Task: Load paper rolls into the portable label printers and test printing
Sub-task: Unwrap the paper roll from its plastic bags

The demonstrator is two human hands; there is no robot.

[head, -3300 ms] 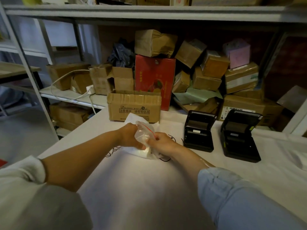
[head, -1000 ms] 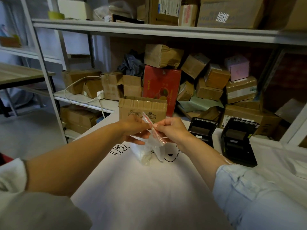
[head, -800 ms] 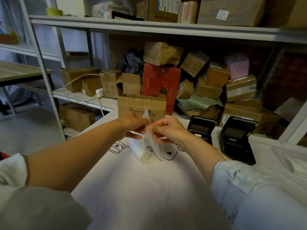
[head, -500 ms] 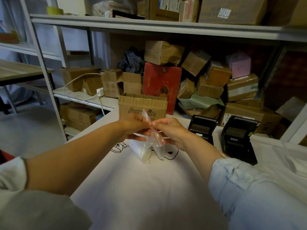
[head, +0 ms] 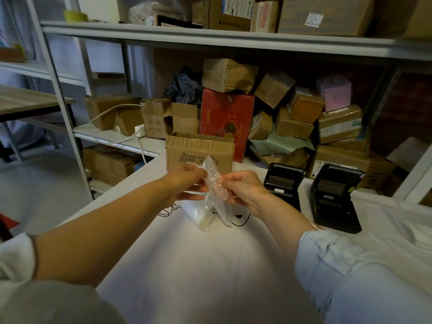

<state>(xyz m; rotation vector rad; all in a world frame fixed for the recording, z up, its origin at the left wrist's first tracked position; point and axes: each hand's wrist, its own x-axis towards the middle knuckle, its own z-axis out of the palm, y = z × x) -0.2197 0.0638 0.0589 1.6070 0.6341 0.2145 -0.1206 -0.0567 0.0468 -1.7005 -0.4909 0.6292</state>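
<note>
**A:** What are the hands doing?

**B:** Both are raised above the white cloth-covered bench [head: 210,265]. The left hand [head: 184,183] and the right hand [head: 243,187] each pinch one side of the top of a small clear plastic zip bag [head: 214,183], fingers curled onto the film. The bag hangs between them, and its lower end rests on the cloth.

**A:** Where is the paper?

**B:** A white paper roll [head: 198,215] sits in the bottom of the bag, tilted, just above the cartoon drawing printed on the cloth.

**A:** What changed from the earlier frames?

**B:** About three seconds ago the hands were low on the bench, pressed around the bag. Since then they have lifted it, and the roll has dropped to the bottom. Over the last second the grip has stayed at the bag's mouth, with only small shifts of the fingers; the mouth does not look clearly open.

**A:** And the printers?

**B:** Two black portable label printers stand to the right with lids raised: the nearer-left printer [head: 284,185] just beyond the right wrist, the right printer [head: 334,197] beside it. Neither has moved.

**A:** Anything behind?

**B:** A taped brown cardboard box [head: 198,148] sits at the bench's far edge, directly behind the hands. Behind that, a grey metal shelf unit [head: 233,40] holds piled cartons.
</note>
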